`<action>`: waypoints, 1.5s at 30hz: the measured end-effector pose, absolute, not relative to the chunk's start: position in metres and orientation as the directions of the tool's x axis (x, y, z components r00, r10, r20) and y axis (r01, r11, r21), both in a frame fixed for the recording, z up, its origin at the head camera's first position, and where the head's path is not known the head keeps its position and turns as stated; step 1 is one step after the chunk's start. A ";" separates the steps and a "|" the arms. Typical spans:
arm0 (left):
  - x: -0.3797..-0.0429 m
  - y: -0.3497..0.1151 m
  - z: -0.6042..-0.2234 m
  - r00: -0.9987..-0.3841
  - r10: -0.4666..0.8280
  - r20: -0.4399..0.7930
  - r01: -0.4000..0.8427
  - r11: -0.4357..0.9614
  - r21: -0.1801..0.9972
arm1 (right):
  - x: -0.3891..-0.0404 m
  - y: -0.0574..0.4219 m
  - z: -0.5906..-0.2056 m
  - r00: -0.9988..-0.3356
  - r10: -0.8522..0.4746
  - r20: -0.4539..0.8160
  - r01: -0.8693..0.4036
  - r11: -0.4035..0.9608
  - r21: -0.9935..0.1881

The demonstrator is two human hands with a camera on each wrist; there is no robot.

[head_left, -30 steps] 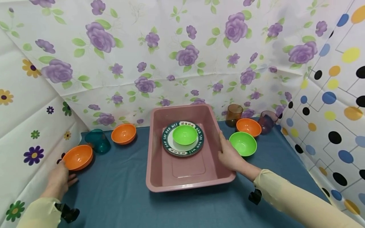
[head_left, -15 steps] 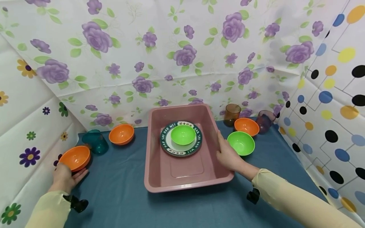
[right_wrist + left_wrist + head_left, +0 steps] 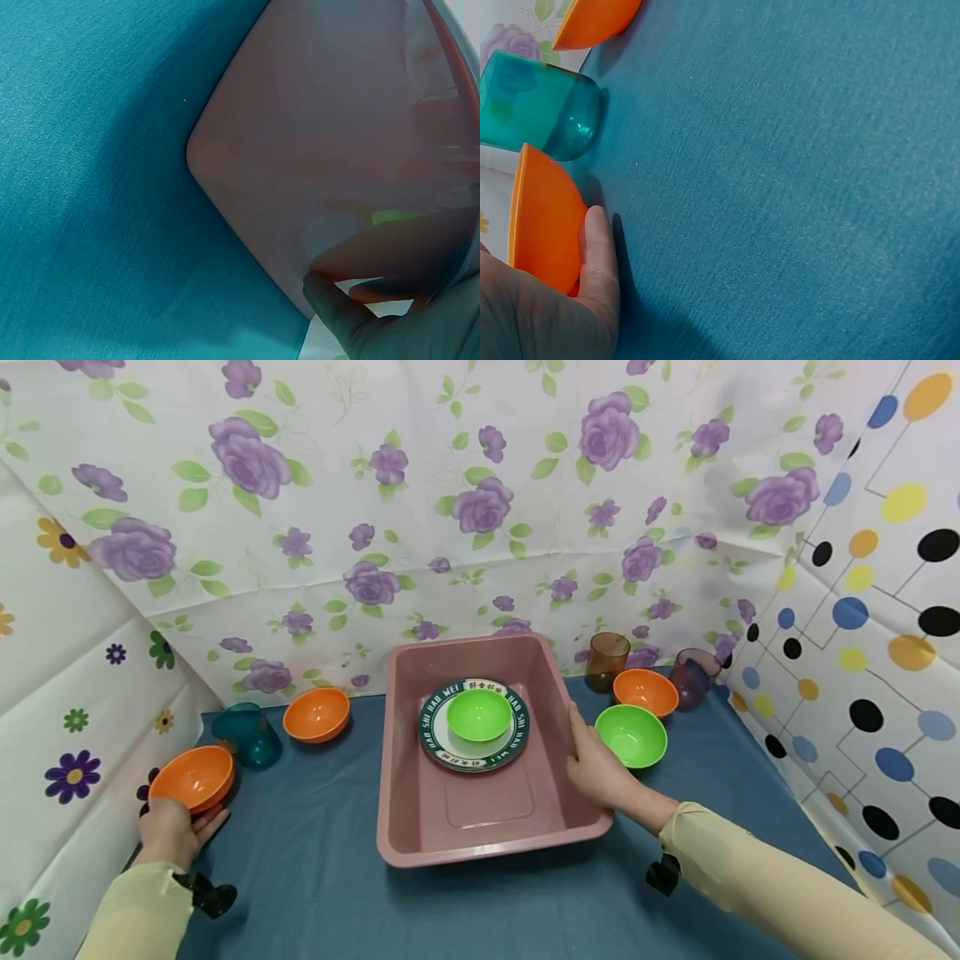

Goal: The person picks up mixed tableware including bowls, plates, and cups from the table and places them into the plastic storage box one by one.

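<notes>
An orange bowl (image 3: pixel 193 779) at the far left of the table is held at its near side by my left hand (image 3: pixel 167 831). In the left wrist view, one digit of the left hand (image 3: pixel 551 311) lies along the outside of that bowl (image 3: pixel 547 221); the others are mostly hidden. My right hand (image 3: pixel 600 768) grips the right rim of a pink basin (image 3: pixel 491 839), with the thumb on the outer wall in the right wrist view. Inside the basin sits a green-rimmed plate (image 3: pixel 472 762) bearing a light green bowl (image 3: pixel 480 716).
Beside the held bowl are a teal cup (image 3: pixel 258 739), lying tilted, and another orange bowl (image 3: pixel 317 714). Right of the basin stand a green bowl (image 3: pixel 632 737), an orange bowl (image 3: pixel 647 692), a brown cup (image 3: pixel 606 662) and a purple cup (image 3: pixel 693 677). Patterned cloth walls (image 3: pixel 420 552) enclose the table.
My left hand has moved slightly up and right against the orange bowl, its fingers now reaching under it. The right hand stays on the basin rim. The head view has shifted slightly.
</notes>
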State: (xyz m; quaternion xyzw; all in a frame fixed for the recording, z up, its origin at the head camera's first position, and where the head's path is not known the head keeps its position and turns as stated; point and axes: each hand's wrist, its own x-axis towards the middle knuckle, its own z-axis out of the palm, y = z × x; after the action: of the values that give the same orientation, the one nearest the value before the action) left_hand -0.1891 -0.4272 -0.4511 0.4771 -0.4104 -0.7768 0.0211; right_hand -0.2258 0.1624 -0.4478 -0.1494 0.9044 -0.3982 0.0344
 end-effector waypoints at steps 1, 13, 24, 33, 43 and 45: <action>-0.188 -0.427 -0.451 -0.549 -0.427 -0.719 -0.358 -0.657 0.664 | -0.226 0.162 -0.448 -0.953 -0.299 0.058 -0.245 0.638 -0.730; -0.188 -0.429 -0.454 -0.536 -0.441 -0.720 -0.367 -0.646 0.669 | -0.226 0.162 -0.448 -0.953 -0.297 0.052 -0.239 0.639 -0.731; -0.179 -0.434 -0.448 -0.593 -0.443 -0.672 -0.320 -0.636 0.702 | -0.226 0.162 -0.447 -0.955 -0.296 0.027 -0.216 0.628 -0.748; -0.167 -0.433 -0.431 -0.644 -0.422 -0.638 -0.324 -0.605 0.727 | -0.224 0.164 -0.447 -0.954 -0.297 0.036 -0.226 0.636 -0.738; -0.161 -0.405 -0.406 -0.794 -0.334 -0.508 -0.306 -0.503 0.808 | -0.225 0.164 -0.448 -0.957 -0.289 0.023 -0.212 0.642 -0.737; -0.162 -0.396 -0.401 -0.809 -0.315 -0.497 -0.320 -0.473 0.821 | -0.225 0.163 -0.448 -0.958 -0.288 0.016 -0.205 0.641 -0.740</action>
State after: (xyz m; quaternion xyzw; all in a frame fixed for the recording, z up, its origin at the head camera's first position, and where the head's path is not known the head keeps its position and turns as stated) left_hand -0.1620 -0.3958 -0.4015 0.3091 -0.5133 -0.8006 -0.0015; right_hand -0.2254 0.1633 -0.4483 -0.1362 0.9044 -0.4012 0.0515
